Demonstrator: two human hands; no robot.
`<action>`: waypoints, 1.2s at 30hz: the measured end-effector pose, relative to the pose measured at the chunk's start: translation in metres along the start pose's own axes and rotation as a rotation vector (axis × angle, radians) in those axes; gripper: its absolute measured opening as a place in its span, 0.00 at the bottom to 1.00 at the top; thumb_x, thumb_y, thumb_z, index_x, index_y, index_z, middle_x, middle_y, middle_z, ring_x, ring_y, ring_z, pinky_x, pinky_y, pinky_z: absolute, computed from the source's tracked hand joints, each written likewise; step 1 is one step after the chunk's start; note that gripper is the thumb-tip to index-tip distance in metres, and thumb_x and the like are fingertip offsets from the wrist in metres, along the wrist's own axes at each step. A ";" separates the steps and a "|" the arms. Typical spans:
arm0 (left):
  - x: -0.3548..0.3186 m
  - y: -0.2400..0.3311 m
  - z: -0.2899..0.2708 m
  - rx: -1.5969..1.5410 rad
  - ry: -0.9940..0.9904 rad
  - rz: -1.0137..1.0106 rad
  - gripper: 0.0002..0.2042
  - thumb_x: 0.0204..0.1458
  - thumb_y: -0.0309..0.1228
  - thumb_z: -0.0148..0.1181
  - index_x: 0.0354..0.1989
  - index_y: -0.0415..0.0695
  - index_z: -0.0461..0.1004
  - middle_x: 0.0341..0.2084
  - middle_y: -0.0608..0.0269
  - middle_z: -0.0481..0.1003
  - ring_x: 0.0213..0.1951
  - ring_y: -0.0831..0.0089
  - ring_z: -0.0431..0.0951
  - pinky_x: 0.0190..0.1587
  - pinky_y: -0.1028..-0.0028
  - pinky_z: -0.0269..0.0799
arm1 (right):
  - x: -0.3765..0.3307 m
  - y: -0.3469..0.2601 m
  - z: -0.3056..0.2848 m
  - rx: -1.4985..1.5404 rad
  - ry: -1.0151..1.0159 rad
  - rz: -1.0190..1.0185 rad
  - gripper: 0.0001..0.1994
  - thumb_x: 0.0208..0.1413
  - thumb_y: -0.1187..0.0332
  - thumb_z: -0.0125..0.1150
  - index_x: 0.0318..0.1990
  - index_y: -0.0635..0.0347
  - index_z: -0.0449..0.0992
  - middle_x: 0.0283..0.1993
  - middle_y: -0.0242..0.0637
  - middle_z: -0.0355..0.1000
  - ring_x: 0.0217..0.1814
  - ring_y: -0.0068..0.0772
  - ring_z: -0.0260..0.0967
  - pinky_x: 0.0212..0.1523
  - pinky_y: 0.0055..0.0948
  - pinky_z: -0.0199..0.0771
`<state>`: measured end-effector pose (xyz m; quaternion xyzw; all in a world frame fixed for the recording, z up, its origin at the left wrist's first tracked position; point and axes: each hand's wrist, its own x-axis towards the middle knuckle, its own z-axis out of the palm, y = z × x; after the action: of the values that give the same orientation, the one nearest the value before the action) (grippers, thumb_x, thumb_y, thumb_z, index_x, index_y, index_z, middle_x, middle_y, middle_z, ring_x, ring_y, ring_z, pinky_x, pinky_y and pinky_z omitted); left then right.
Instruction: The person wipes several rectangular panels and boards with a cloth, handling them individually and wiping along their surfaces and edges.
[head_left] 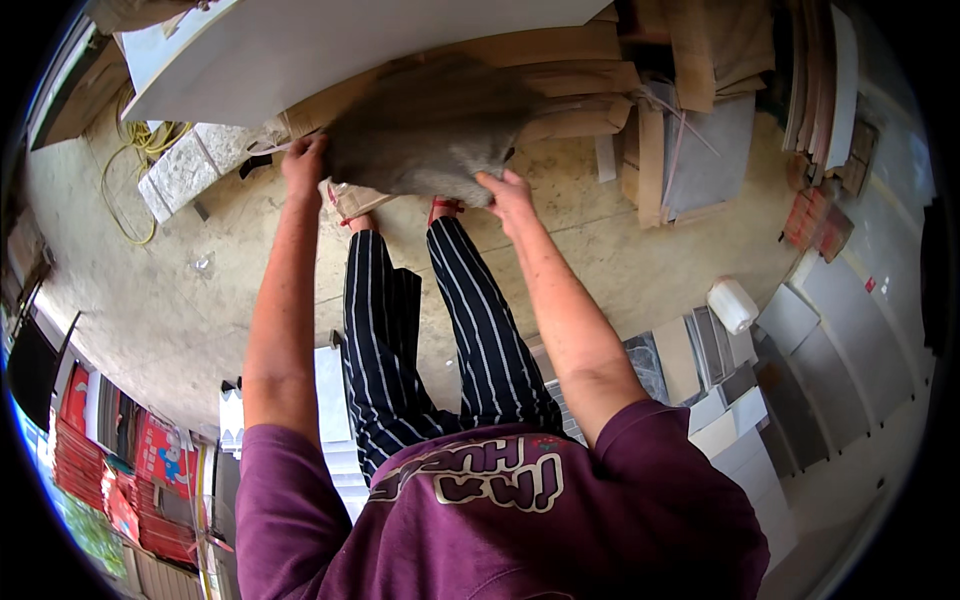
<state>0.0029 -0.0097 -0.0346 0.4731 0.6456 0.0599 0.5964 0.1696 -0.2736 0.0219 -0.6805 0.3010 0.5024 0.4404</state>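
Note:
A grey-brown cloth (430,130) hangs stretched out between my two hands, its middle smeared by motion. My left hand (305,163) is closed on its left edge. The lower right corner of the cloth is pinched in my right hand (510,198), with the thumb on top. Just beyond it rises a large white panel (340,55), its lower edge lined by brown cardboard (560,45). The cloth covers part of that cardboard and the floor in front of my feet.
On the left, a coiled yellow cord (150,145) lies near a white marbled block (195,170). Strapped cardboard packages (650,155) stand at the far right. A white jug (733,305) sits among stacked tiles (680,365). Red cartons (160,455) are at lower left.

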 end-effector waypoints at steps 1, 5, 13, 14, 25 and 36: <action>0.002 -0.002 -0.019 -0.008 0.024 -0.005 0.08 0.43 0.31 0.61 0.29 0.40 0.74 0.22 0.69 0.72 0.26 0.82 0.67 0.30 0.81 0.64 | -0.006 0.005 0.016 -0.005 -0.052 -0.015 0.11 0.46 0.69 0.60 0.39 0.55 0.72 0.35 0.30 0.72 0.34 0.24 0.69 0.33 0.27 0.72; -0.002 -0.011 -0.093 -0.083 0.078 -0.029 0.09 0.47 0.31 0.59 0.35 0.41 0.73 0.27 0.69 0.73 0.29 0.81 0.70 0.32 0.82 0.66 | -0.014 0.038 0.062 -0.192 -0.163 -0.048 0.12 0.43 0.68 0.62 0.37 0.61 0.72 0.32 0.33 0.72 0.28 0.21 0.67 0.27 0.22 0.68; -0.022 0.018 -0.190 -0.520 0.084 -0.001 0.10 0.51 0.30 0.51 0.39 0.37 0.69 0.34 0.61 0.72 0.34 0.74 0.72 0.38 0.75 0.69 | -0.085 0.056 0.134 -0.417 -0.526 0.089 0.13 0.45 0.64 0.62 0.36 0.62 0.71 0.32 0.31 0.71 0.30 0.21 0.67 0.26 0.20 0.68; -0.021 0.037 -0.191 -0.598 0.007 -0.047 0.10 0.52 0.29 0.50 0.40 0.37 0.68 0.34 0.60 0.72 0.34 0.73 0.73 0.38 0.73 0.70 | -0.085 0.063 0.137 -0.451 -0.599 0.109 0.12 0.46 0.64 0.62 0.35 0.62 0.71 0.31 0.30 0.70 0.30 0.20 0.67 0.25 0.20 0.68; -0.023 0.110 0.001 -0.388 -0.090 0.036 0.12 0.46 0.30 0.59 0.38 0.38 0.72 0.32 0.61 0.73 0.36 0.74 0.71 0.39 0.76 0.68 | -0.048 0.022 0.060 0.018 -0.502 0.181 0.13 0.50 0.64 0.57 0.42 0.57 0.70 0.37 0.32 0.72 0.37 0.23 0.69 0.36 0.26 0.70; -0.098 0.177 0.232 -0.211 -0.523 0.101 0.14 0.45 0.32 0.59 0.39 0.39 0.73 0.30 0.64 0.73 0.32 0.77 0.70 0.34 0.79 0.64 | -0.020 -0.094 -0.128 0.442 0.199 -0.299 0.13 0.49 0.67 0.60 0.41 0.58 0.67 0.38 0.32 0.69 0.38 0.27 0.65 0.36 0.28 0.65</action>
<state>0.2742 -0.0934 0.0838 0.4393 0.4355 0.0324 0.7851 0.2964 -0.3493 0.0826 -0.6507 0.3414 0.2848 0.6155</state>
